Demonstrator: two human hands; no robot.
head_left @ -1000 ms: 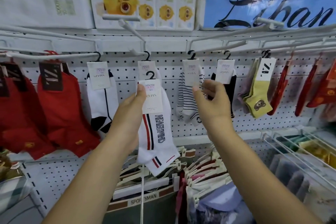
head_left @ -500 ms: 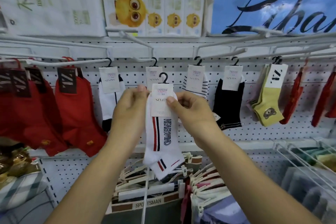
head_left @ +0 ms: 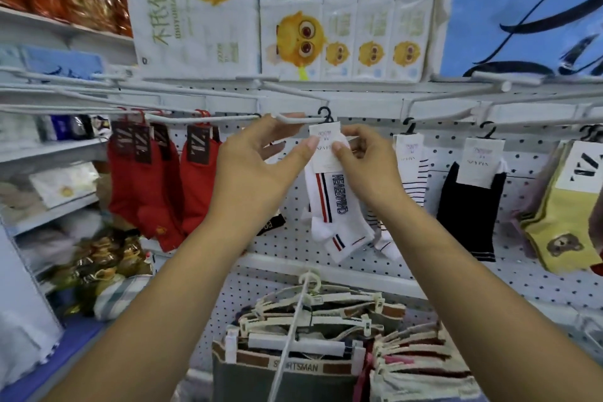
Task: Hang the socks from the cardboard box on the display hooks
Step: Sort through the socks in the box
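Hanging step in hand. Left hand [head_left: 257,170] and right hand [head_left: 370,170] both pinch the card [head_left: 324,157] atop a white sock [head_left: 332,206], thumbs in front, other fingers behind. The sock dangles before the pegboard [head_left: 287,248], its black hanger [head_left: 324,113] at the display hook [head_left: 293,119] tip; seated or not, cannot tell. Next, likely: slide the hanger along the hook, release.

The held socks [head_left: 329,202] sit between the left hand [head_left: 257,166] and right hand [head_left: 368,170] at a hook [head_left: 293,118]. Other socks [head_left: 470,206] hang either side on the pegboard [head_left: 522,274], with tissue packs [head_left: 326,10] above and hangers [head_left: 310,310] below.
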